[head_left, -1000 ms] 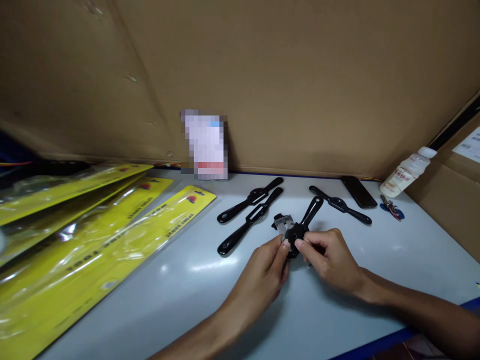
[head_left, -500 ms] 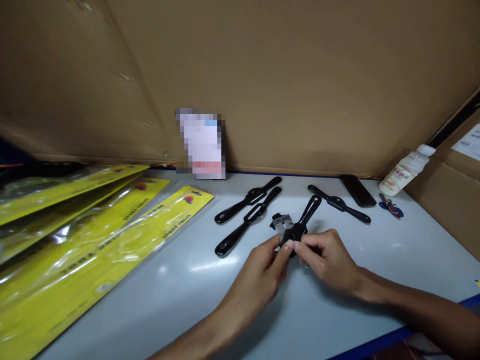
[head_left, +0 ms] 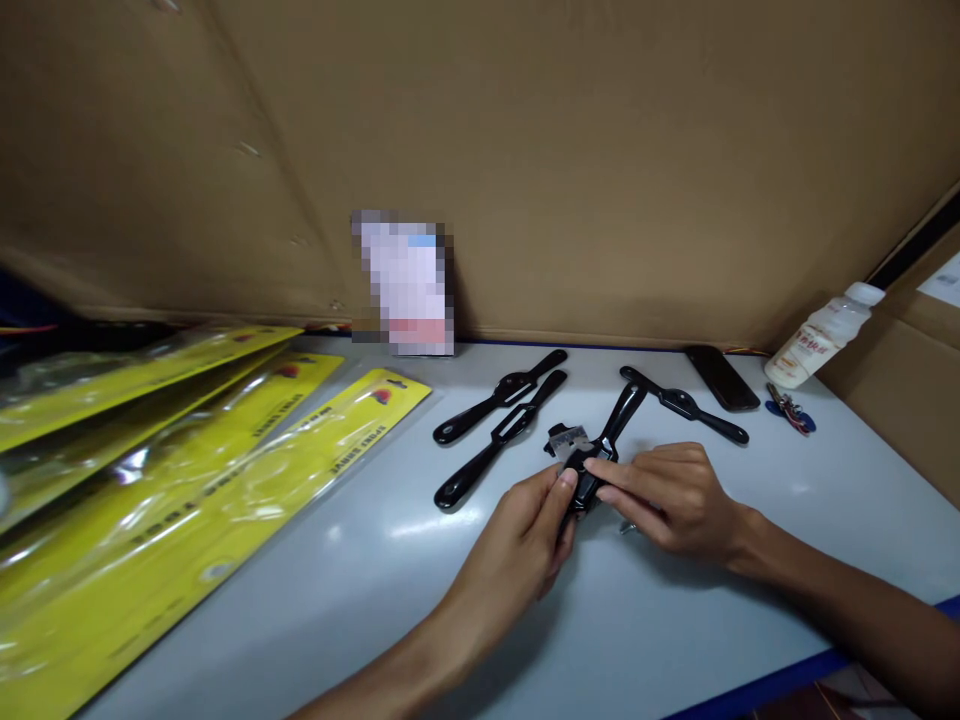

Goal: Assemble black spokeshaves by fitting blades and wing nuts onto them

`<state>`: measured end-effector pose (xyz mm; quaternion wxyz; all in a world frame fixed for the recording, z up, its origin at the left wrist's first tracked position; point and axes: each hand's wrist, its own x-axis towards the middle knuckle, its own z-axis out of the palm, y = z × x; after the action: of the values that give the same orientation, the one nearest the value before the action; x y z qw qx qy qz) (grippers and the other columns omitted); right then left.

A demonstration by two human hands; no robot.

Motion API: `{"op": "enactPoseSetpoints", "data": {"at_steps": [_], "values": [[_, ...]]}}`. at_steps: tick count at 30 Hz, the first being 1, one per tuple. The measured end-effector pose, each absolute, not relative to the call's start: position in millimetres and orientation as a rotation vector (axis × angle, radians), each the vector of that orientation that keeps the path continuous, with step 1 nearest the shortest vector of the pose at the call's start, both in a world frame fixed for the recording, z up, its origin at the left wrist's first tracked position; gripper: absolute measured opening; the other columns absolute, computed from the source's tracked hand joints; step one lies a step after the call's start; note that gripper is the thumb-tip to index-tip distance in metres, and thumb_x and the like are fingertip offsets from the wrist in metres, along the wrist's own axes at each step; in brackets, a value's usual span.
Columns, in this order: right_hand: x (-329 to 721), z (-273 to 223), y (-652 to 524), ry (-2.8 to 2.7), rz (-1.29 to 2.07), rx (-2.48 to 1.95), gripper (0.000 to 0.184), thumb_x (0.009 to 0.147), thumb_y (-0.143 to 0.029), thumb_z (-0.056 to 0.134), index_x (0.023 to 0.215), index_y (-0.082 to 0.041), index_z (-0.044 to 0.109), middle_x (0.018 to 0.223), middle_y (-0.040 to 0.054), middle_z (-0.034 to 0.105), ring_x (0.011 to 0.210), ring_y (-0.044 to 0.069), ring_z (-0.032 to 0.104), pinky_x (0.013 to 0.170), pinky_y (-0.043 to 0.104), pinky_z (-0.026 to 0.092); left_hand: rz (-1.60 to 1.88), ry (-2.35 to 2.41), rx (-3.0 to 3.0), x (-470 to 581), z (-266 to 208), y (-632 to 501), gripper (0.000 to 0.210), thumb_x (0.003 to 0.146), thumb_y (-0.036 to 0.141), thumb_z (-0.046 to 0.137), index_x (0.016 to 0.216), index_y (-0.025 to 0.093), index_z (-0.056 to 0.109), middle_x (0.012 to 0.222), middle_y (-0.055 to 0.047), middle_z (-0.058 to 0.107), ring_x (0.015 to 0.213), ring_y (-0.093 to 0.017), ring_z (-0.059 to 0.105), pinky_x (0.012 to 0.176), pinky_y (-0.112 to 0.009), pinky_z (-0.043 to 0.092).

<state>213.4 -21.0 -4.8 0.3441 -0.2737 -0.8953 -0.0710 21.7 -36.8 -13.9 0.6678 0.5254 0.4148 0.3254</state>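
A black metal spokeshave (head_left: 622, 415) is held over the table in my left hand (head_left: 529, 525), thumb on its middle part and fingers beneath. My right hand (head_left: 667, 500) has its index fingertip on a black plate at the middle of the spokeshave, with the thumb against its near side. The near handle is mostly hidden by my hands. Just behind my left fingertips are metal blades (head_left: 570, 440) and small black plates (head_left: 561, 430). Small shiny metal parts (head_left: 628, 527) lie partly under my right hand.
Two black spokeshave bodies (head_left: 469, 420) lie to the left, another (head_left: 682, 402) to the right. Yellow blister packs (head_left: 300, 490) fill the left side. A dark phone (head_left: 721, 378), a bottle (head_left: 825, 335) and keys (head_left: 789, 410) are back right. A pixelated panel (head_left: 416, 290) leans against the cardboard wall (head_left: 600, 180).
My right hand has shifted slightly up and right, its index finger now stretched onto the middle plate. The spokeshave has turned a little in my left hand.
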Motion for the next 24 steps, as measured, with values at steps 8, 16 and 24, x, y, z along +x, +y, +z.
{"op": "enactPoseSetpoints", "data": {"at_steps": [8, 16, 24], "values": [[214, -7, -24, -2.361, -0.125, -0.816, 0.028, 0.100, -0.021, 0.049, 0.117, -0.014, 0.070, 0.065, -0.0002, 0.072, 0.051, 0.011, 0.061, 0.052, 0.029, 0.044, 0.723, 0.932, 1.158, 21, -12, -36, 0.035, 0.091, 0.056, 0.047, 0.077, 0.024, 0.042, 0.043, 0.013, 0.034, 0.032, -0.005, 0.024, 0.031, -0.017, 0.021], [215, 4, -27, -2.215, -0.088, -0.826, 0.026, 0.099, -0.019, 0.050, 0.110, -0.016, 0.073, 0.071, 0.0019, 0.075, 0.051, 0.011, 0.061, 0.052, 0.028, 0.045, 0.725, 0.953, 1.082, 19, -17, -36, 0.042, 0.089, 0.063, 0.049, 0.075, 0.023, 0.042, 0.043, 0.013, 0.034, 0.031, -0.004, 0.020, 0.030, -0.016, 0.020], [231, 12, 1, -2.068, 0.262, -1.363, 0.026, 0.092, -0.024, 0.058, 0.069, -0.017, 0.068, 0.065, 0.0013, 0.064, 0.057, 0.012, 0.051, 0.058, 0.028, 0.038, 0.820, 1.015, 0.805, 14, -6, -30, 0.037, 0.092, 0.054, 0.048, 0.076, 0.022, 0.045, 0.043, 0.013, 0.033, 0.032, -0.003, 0.016, 0.031, -0.016, 0.018]]}}
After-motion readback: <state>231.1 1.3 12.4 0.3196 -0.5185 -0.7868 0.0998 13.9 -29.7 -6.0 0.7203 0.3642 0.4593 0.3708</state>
